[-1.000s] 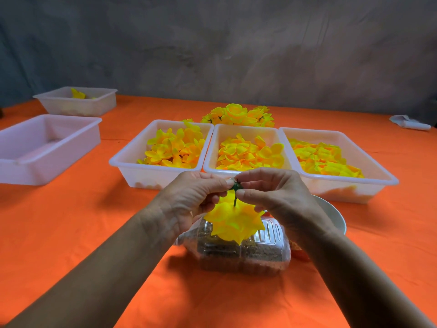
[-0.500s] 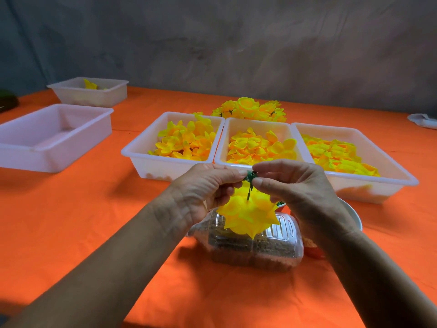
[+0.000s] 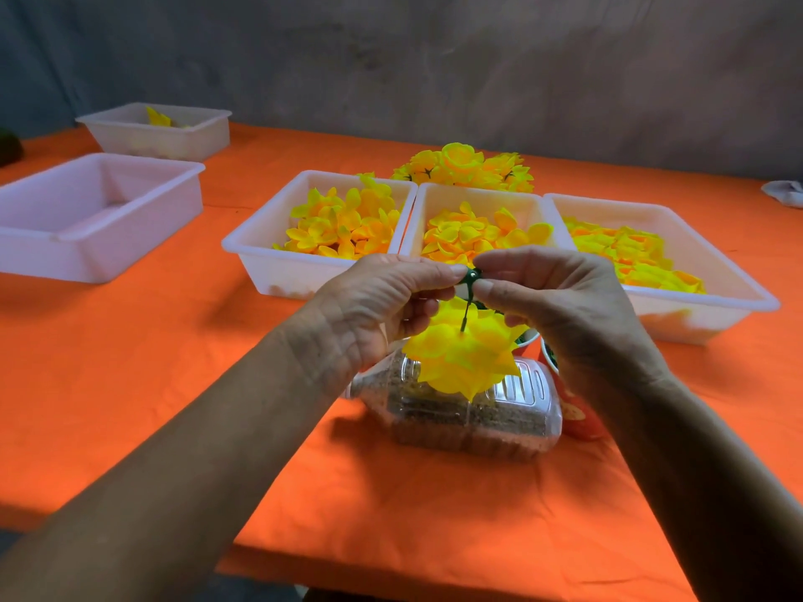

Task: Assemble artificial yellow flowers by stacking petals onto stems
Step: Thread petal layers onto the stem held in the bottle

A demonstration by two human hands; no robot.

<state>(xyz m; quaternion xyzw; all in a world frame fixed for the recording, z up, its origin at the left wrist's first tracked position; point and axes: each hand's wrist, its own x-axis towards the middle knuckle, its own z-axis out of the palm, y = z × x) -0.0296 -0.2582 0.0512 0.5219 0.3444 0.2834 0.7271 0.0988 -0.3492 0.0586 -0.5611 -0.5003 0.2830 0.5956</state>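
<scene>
A yellow flower hangs head down on a thin green stem above the orange table. My left hand and my right hand pinch a small green piece at the stem's upper end from either side. Three white trays stand side by side behind my hands: the left tray with large yellow petals, the middle tray with rounder orange-yellow petals, the right tray with flat petals. A heap of finished flowers lies behind the trays.
A clear plastic container with brown grainy contents lies under the flower. A red cup stands at its right, partly hidden by my right wrist. Two more white trays sit at the far left. A white object lies far right.
The camera has shifted, so the trays sit further right and lower in view. Both hands stay pinched on the stem's top, with the flower still hanging below them.
</scene>
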